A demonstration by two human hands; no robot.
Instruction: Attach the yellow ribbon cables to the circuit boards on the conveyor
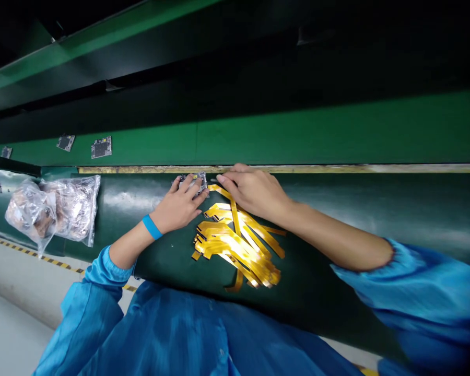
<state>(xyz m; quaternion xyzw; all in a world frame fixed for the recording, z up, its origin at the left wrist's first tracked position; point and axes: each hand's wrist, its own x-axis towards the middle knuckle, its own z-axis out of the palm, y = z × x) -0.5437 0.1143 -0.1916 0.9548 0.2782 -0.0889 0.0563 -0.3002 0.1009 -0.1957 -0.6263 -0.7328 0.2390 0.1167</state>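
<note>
My left hand (180, 204), with a blue wristband, lies over a small circuit board (196, 180) on the dark green bench top (337, 209), fingers pressing it down. My right hand (253, 190) reaches in from the right, its fingertips pinched at the board's right edge, where the end of a yellow flex strip (219, 189) meets it. A loose pile of yellow flex strips (235, 245) lies just below both hands. Both sleeves are blue.
Clear plastic bags of parts (55, 209) sit at the bench's left end. Two more circuit boards (101, 147) lie on the green conveyor belt (297, 138) beyond a worn yellowish edge strip (337, 168). Grey floor with hazard tape shows at lower left.
</note>
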